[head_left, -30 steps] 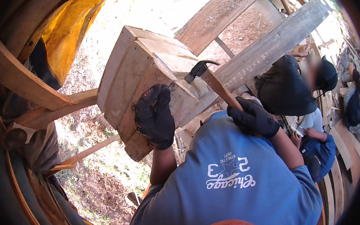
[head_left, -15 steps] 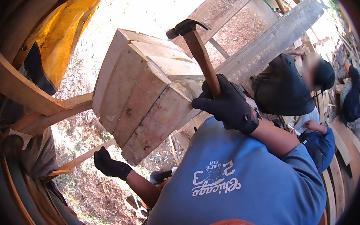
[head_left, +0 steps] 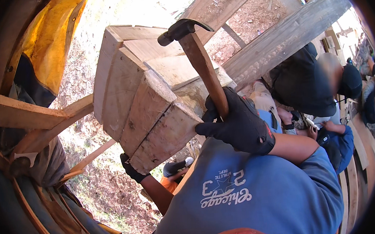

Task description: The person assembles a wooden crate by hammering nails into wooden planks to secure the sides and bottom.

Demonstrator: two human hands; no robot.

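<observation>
A box of pale wooden boards (head_left: pixel 141 102) stands tilted before me, with dark gaps between some boards. My right hand (head_left: pixel 239 124), in a black glove, is closed round the wooden handle of a claw hammer (head_left: pixel 208 70). The hammer's dark head is up, over the box's top boards. The thumb of that hand lies close by the box's right corner. My left hand (head_left: pixel 133 168), also black-gloved, grips the box at its lower front corner; part of its fingers is hidden behind the boards.
A long grey plank (head_left: pixel 285 33) runs behind the box to the upper right. A curved wooden beam (head_left: pixel 24 114) and a yellow tarp (head_left: pixel 56 39) are at the left. People sit at the right, one in a dark top (head_left: pixel 303 84), beside stacked boards (head_left: pixel 351 193).
My left hand has moved from beside the box onto its lower corner. The hammer and my right hand have shifted slightly left and down. The box's tilt has changed a little.
</observation>
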